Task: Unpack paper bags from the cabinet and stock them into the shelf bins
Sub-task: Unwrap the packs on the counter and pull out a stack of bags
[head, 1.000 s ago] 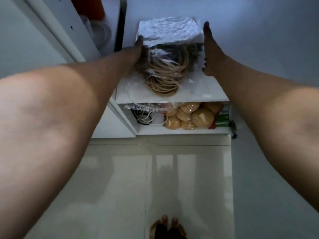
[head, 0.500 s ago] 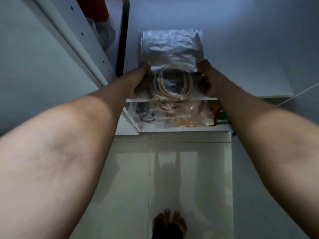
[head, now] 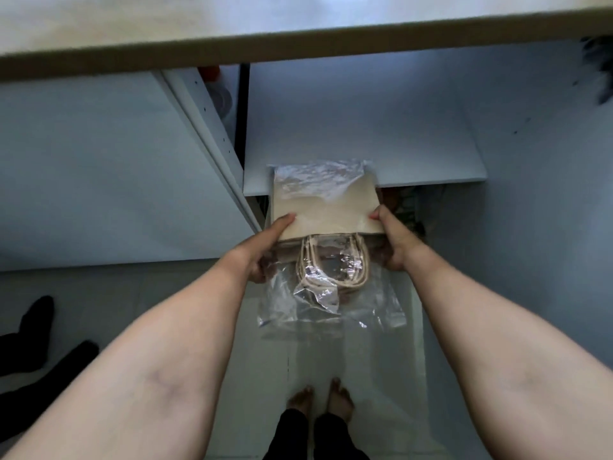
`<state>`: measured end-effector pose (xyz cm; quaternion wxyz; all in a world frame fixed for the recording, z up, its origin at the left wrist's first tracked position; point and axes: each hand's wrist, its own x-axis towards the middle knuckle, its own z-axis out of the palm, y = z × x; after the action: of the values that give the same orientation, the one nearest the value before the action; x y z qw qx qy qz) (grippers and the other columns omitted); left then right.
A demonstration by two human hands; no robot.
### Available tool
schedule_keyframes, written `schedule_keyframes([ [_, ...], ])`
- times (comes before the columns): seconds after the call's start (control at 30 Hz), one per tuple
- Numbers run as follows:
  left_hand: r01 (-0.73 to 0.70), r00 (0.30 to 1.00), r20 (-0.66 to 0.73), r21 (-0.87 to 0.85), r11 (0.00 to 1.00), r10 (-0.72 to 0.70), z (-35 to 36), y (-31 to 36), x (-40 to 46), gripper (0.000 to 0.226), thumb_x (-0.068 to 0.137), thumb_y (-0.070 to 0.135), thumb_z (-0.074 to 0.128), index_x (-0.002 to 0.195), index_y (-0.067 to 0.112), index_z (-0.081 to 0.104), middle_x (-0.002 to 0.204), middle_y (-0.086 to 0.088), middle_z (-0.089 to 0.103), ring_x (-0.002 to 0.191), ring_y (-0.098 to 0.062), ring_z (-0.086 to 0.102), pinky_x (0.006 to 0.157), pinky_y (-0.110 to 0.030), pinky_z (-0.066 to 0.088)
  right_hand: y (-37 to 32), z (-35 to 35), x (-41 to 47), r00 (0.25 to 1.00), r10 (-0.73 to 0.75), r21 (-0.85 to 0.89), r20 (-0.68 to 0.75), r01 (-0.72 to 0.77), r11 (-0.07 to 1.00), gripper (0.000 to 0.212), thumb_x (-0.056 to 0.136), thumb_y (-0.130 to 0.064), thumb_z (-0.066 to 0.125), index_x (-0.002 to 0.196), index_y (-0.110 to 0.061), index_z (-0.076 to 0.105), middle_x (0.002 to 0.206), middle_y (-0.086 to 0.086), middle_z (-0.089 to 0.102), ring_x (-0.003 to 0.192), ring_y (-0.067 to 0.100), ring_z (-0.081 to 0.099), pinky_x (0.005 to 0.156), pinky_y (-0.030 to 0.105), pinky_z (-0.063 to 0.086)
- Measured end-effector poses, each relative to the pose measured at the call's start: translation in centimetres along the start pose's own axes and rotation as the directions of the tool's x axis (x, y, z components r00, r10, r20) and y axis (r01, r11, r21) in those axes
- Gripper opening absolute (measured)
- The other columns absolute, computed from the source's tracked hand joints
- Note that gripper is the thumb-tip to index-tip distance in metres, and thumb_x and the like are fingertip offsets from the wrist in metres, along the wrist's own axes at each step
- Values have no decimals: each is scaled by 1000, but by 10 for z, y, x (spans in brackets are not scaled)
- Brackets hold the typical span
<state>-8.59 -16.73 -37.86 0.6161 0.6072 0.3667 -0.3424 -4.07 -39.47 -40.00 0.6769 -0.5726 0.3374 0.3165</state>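
Note:
A flat stack of cream paper bags [head: 326, 212] with rope handles [head: 331, 267] sits in a clear plastic wrapper [head: 331, 303]. I hold it in front of the white cabinet shelf [head: 365, 134], its far end still over the shelf's front edge. My left hand [head: 265, 247] grips the stack's left side, thumb on top. My right hand [head: 394, 240] grips the right side in the same way. The loose wrapper hangs down below the handles toward me.
An open white cabinet door [head: 109, 167] stands at the left. A countertop edge [head: 298, 44] runs across the top. Below lies a pale tiled floor [head: 358, 360] with my bare feet [head: 320, 401]. Dark cloth [head: 33, 343] lies on the floor at far left.
Both hands closed on the sides of the wrapped stack and drew it off the shelf toward me. The view has pulled back and tilted, so the countertop now shows.

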Motion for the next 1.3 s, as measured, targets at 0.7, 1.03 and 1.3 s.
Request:
schedule_keyframes([
  [0.7, -239, 950, 279, 373, 896, 138, 57, 69, -193, 47, 83, 53, 63, 100, 10, 67, 88, -11, 72, 72, -24, 66, 87, -34, 51, -10, -78, -205, 913, -168, 178, -372, 247, 953, 26, 58, -39, 66, 63, -14, 61, 74, 10, 66, 62, 25, 60, 70, 32, 53],
  [1.03, -482, 834, 476, 383, 788, 278, 122, 139, -291, 40, 92, 49, 55, 84, 12, 68, 75, -8, 71, 70, -23, 63, 79, -35, 51, -82, -106, -347, 793, -350, 148, -499, 476, 867, 36, 90, -37, 45, 61, -15, 48, 30, 4, 52, 53, 22, 48, 43, 20, 36],
  [1.3, -575, 763, 526, 289, 765, 376, 133, 196, -330, 43, 89, 48, 59, 110, 11, 58, 73, -10, 71, 52, -21, 69, 51, -29, 58, -145, -107, -379, 724, -464, 57, -510, 567, 821, 31, 79, -38, 52, 56, -18, 44, 30, -1, 47, 25, 14, 45, 36, 10, 36],
])
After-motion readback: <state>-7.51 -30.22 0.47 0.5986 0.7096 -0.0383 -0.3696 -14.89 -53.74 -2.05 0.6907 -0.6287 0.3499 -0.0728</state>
